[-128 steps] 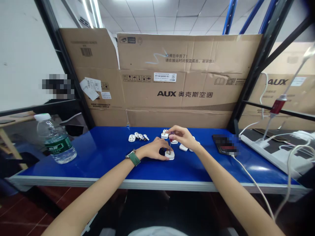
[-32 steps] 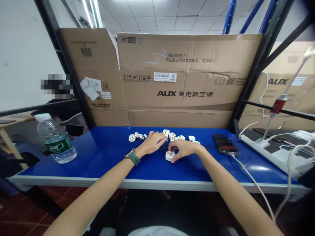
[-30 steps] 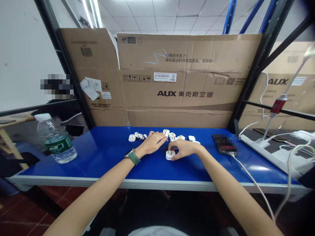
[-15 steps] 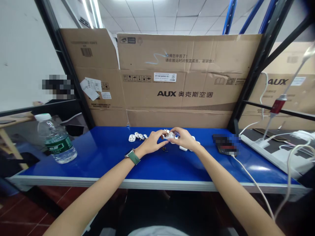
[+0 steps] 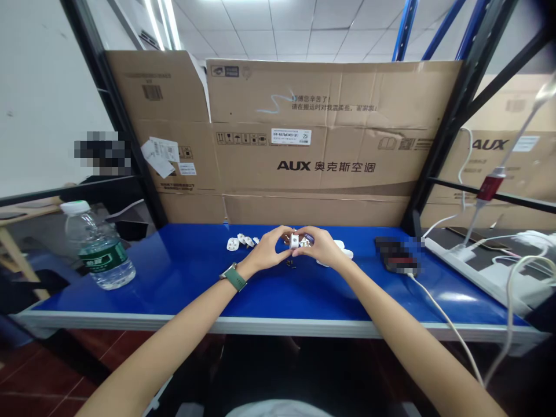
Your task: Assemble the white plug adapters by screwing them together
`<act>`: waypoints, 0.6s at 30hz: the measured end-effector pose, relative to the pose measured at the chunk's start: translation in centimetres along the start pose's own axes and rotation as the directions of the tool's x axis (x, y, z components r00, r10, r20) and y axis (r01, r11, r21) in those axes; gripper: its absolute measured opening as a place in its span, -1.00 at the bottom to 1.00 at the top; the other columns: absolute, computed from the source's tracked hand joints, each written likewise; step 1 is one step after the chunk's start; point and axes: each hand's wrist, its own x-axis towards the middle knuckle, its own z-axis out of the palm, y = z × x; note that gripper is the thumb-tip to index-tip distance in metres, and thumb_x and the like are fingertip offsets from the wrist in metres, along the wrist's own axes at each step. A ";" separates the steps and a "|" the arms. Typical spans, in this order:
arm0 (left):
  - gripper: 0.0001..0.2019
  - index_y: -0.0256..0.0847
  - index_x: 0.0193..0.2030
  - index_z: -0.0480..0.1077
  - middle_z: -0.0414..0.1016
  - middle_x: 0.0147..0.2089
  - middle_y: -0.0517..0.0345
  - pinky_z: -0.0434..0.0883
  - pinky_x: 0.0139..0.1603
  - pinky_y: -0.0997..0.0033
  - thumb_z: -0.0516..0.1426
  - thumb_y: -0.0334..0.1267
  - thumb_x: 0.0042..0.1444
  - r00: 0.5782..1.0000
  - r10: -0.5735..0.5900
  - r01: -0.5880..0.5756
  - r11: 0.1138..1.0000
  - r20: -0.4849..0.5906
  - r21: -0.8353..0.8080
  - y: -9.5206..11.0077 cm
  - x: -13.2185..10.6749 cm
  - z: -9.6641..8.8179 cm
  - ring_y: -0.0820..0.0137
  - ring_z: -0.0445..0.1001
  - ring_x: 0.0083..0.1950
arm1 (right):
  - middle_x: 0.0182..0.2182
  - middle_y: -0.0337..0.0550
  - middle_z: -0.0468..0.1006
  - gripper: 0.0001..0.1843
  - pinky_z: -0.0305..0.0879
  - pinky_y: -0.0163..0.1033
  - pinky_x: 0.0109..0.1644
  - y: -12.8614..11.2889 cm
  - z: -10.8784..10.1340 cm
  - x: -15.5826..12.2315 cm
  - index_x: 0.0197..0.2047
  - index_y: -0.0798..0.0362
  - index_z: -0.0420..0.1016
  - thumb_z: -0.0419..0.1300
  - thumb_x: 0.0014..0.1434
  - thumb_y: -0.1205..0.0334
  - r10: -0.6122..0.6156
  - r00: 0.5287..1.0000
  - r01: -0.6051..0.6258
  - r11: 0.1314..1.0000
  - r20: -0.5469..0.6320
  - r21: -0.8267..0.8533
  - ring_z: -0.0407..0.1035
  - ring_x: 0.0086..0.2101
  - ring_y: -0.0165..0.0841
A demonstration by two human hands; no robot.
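- Small dark parts (image 5: pixel 290 264) lie on the blue table (image 5: pixel 260 301), just this side of the hands; keep wrists off so they don't scatter.
- White plug (image 5: pixel 294 241) is held up between both hands. Left hand (image 5: pixel 270 249) and right hand (image 5: pixel 325 246) each pinch it, thumb against fingertips, gap closed to its width.
- To do it well: even pressure both sides, turn slowly, stay low so anything loose drops close.
- Purplish item (image 5: pixel 309 237) at the right fingers, maybe a tool handle; can't tell if it's gripped.
- Vs 1 s ago: plug was on the table in the right fingers, left hand off it. Now lifted, turned, both hands on.
- White pieces (image 5: pixel 233 244) farther left: unmoved.
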 end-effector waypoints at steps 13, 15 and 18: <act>-0.68 -0.13 -0.02 0.32 0.56 -0.07 0.12 0.50 0.05 0.23 0.29 -0.22 0.13 0.993 -0.098 0.102 0.993 -0.066 0.063 -0.1 0.2 0.0 0.27 0.57 -0.06 | -0.04 -0.05 0.68 -0.54 0.37 -0.19 -0.01 0.8 -0.9 -0.1 0.14 0.02 0.53 0.39 0.17 0.23 0.030 0.997 -0.016 0.985 0.077 -0.172 0.55 -0.08 -0.19; -0.67 -0.12 -0.02 0.30 0.55 -0.08 0.11 0.50 0.04 0.23 0.27 -0.25 0.12 0.990 -0.126 0.130 0.990 -0.066 0.058 -0.5 0.1 0.0 0.26 0.58 -0.06 | -0.09 -0.07 0.68 -0.51 0.35 -0.21 -0.08 0.8 -1.2 -0.4 0.19 0.01 0.48 0.35 0.21 0.17 0.033 0.988 0.003 0.972 0.149 -0.234 0.55 -0.14 -0.19; -0.61 -0.10 0.06 0.29 0.56 -0.09 0.14 0.48 0.04 0.22 0.26 -0.25 0.11 0.986 -0.155 0.161 0.981 -0.057 0.113 -0.7 -0.1 -0.2 0.25 0.58 -0.07 | -0.15 -0.09 0.68 -0.66 0.32 -0.23 -0.13 0.4 -1.5 -0.7 0.07 -0.01 0.55 0.31 0.24 0.12 0.048 0.964 0.039 0.947 0.260 -0.319 0.54 -0.19 -0.20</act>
